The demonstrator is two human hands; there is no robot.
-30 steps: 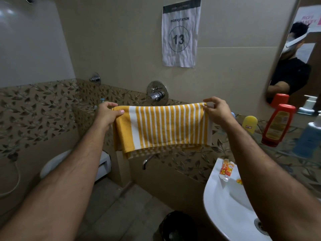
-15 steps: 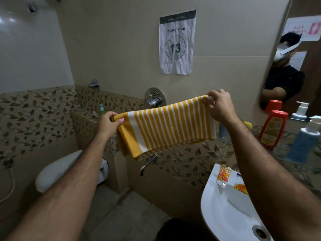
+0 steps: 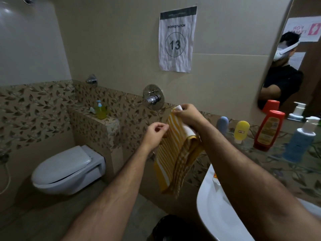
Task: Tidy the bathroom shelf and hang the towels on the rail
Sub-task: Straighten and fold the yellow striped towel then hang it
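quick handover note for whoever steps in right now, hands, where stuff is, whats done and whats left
Right hand: grip pinches the top corner of the yellow striped towel, which hangs folded lengthwise in the air.
Left hand: fingers curled at the towel's left edge; whether it holds the cloth is unclear.
Shelf: grey tube, yellow tube, red bottle and blue pump bottle stand along it by the mirror.
Done: towel gathered.
Left: hang it; no rail is in view. Shelf tidying is hard to judge.
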